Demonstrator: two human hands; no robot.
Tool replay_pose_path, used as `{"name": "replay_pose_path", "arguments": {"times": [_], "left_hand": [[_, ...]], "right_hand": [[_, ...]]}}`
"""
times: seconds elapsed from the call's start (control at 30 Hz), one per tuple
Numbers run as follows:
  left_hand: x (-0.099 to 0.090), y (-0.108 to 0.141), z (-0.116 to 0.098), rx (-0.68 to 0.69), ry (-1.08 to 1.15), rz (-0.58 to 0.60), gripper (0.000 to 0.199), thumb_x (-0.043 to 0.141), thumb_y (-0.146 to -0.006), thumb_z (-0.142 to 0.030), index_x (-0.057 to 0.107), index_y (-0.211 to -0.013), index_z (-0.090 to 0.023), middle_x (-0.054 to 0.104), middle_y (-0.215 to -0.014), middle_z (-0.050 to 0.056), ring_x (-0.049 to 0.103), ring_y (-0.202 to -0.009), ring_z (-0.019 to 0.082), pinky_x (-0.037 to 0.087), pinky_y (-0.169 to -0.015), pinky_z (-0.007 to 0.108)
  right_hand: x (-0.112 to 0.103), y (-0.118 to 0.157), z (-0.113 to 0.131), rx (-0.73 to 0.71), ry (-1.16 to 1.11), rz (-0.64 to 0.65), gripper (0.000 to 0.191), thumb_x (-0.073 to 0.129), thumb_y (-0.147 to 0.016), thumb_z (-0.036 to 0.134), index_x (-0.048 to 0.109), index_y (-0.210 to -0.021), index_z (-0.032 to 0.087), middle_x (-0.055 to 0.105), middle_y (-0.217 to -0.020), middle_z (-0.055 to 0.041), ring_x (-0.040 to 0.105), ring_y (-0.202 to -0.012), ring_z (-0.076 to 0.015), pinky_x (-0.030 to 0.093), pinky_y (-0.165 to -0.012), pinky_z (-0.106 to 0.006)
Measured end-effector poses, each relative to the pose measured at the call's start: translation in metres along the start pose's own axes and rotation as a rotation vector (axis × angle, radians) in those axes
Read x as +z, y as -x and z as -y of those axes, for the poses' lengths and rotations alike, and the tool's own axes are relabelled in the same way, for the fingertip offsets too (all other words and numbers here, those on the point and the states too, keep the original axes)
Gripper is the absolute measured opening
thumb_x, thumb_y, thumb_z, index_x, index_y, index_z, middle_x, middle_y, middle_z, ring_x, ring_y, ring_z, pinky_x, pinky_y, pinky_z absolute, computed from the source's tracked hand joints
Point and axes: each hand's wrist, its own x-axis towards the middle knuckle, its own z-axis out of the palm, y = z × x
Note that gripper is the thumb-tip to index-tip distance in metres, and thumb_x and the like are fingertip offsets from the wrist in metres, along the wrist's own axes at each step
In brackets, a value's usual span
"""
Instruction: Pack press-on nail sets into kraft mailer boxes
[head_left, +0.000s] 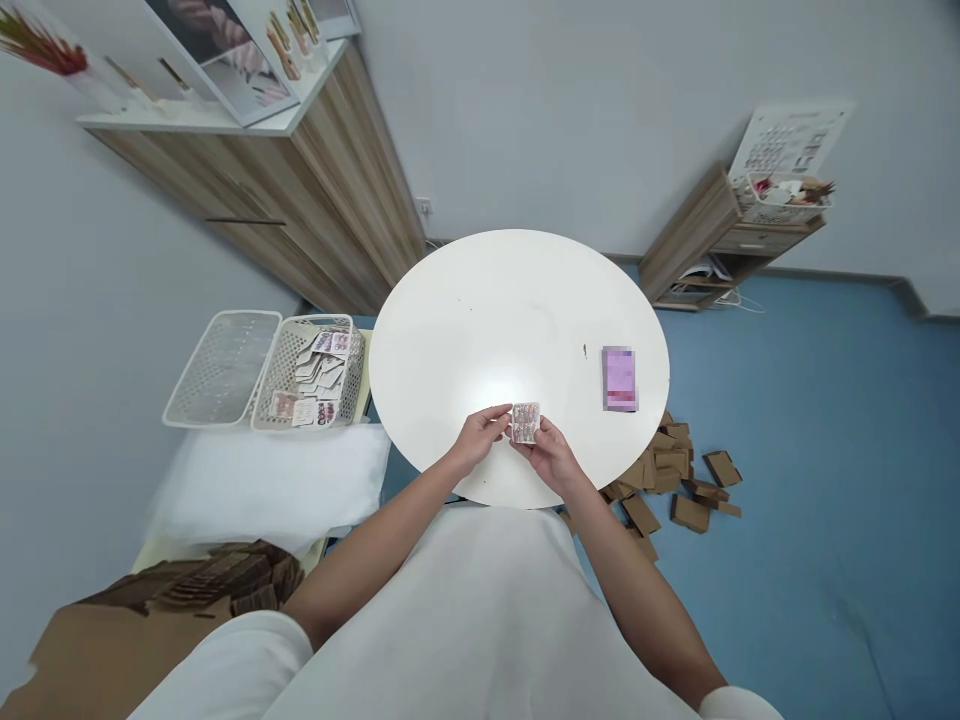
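Note:
A small clear-looking pack with pinkish pieces inside (526,423) is held up over the near edge of the round white table (517,290). My right hand (550,453) grips it from the right and below, fingers wrapped round its edge. On its left side, my left hand (482,435) touches the pack with its fingertips, the fingers pressed together. A purple-pink box or booklet (620,379) lies on the right part of the table. A tiny dark item (585,351) is just left of it.
Left of the table stand a white basket of small cards and packs (356,375) and a second white basket (225,368), beside white wrapping (277,480). Brown cardboard boxes (690,513) lie on the floor at right; more cardboard (135,650) is at lower left.

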Motion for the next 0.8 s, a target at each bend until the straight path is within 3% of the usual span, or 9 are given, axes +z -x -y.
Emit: {"name": "replay_pose_path", "arguments": {"times": [0.07,0.23,0.33,0.47,0.63,0.8], "left_hand": [[0.000,-0.001,0.000,0.019,0.056,0.029,0.035,0.056,-0.075,-0.039,0.061,-0.102,-0.018,0.063,-0.089,0.006,0.056,-0.079,0.013,0.044,-0.077,0.031],[-0.009,-0.006,0.003,-0.025,0.119,-0.067,0.026,0.062,-0.068,-0.039,0.062,-0.081,-0.016,0.060,-0.078,0.003,0.054,-0.070,0.010,0.043,-0.068,0.027],[-0.014,-0.006,0.004,-0.031,0.121,-0.060,0.026,0.064,-0.066,-0.038,0.061,-0.075,-0.015,0.057,-0.067,0.000,0.051,-0.061,0.008,0.043,-0.066,0.027],[-0.015,-0.005,0.005,-0.017,0.107,-0.069,0.026,0.064,-0.066,-0.039,0.061,-0.075,-0.014,0.058,-0.067,0.000,0.051,-0.060,0.008,0.044,-0.068,0.028],[-0.015,-0.007,0.007,-0.002,0.098,-0.051,0.026,0.062,-0.068,-0.038,0.061,-0.079,-0.014,0.060,-0.072,0.002,0.054,-0.063,0.010,0.045,-0.070,0.030],[-0.016,-0.008,0.009,0.021,0.082,-0.058,0.025,0.060,-0.070,-0.037,0.062,-0.081,-0.015,0.062,-0.077,0.004,0.055,-0.067,0.011,0.046,-0.072,0.031]], "right_hand": [[0.003,0.002,-0.003,-0.001,-0.052,0.004,0.042,0.068,-0.063,0.041,0.056,-0.098,0.022,0.062,-0.103,-0.0065,0.057,-0.097,-0.0223,0.041,-0.091,-0.042],[0.002,0.005,-0.011,-0.023,-0.021,-0.114,0.027,0.064,-0.068,0.041,0.059,-0.085,0.022,0.063,-0.096,-0.0040,0.058,-0.092,-0.0190,0.042,-0.090,-0.041],[-0.004,0.008,-0.013,-0.060,0.146,-0.246,0.025,0.063,-0.069,0.041,0.059,-0.084,0.022,0.061,-0.093,-0.0033,0.058,-0.088,-0.0169,0.044,-0.085,-0.037],[-0.008,0.016,-0.013,-0.140,0.476,-0.398,0.041,0.067,-0.064,0.035,0.055,-0.100,0.023,0.058,-0.101,-0.0048,0.058,-0.078,-0.0135,0.046,-0.079,-0.034],[-0.008,0.020,-0.014,-0.177,0.696,-0.381,0.045,0.066,-0.063,0.028,0.053,-0.107,0.023,0.058,-0.103,-0.0056,0.059,-0.069,-0.0113,0.047,-0.075,-0.033],[-0.006,0.015,-0.017,-0.221,0.700,-0.385,0.043,0.065,-0.063,0.025,0.055,-0.105,0.021,0.060,-0.093,-0.0043,0.058,-0.067,-0.0107,0.047,-0.077,-0.034]]}}
